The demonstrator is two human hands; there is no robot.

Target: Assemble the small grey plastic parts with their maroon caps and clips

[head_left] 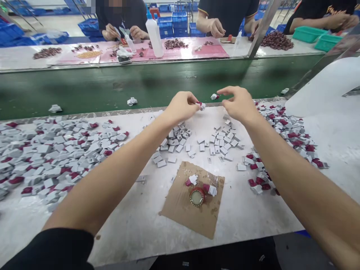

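My left hand [184, 107] is closed in a pinch on a small grey-and-dark-red plastic part [201, 105] at the belt's near edge. Over that edge to the right is my right hand [237, 103], thumb and fingers apart, nothing visible between them. Just left of its fingertips, a similar small part [214, 96] shows against the green conveyor belt [168, 80]. Below my hands, loose grey pieces lie in two groups, a left pile [177, 138] and a right pile [223, 140]. A piece of cardboard [188, 213] nearer me carries a bottle cap [197, 197] and two grey-and-red parts [192, 180].
A large heap of grey and red parts [70, 146] covers the table's left side; another heap [292, 135] lies beyond my right forearm. Several parts sit along the belt. Across it, people work at a table with a white squeeze bottle [154, 37] and green trays [309, 33]. A metal post [263, 30] stands there.
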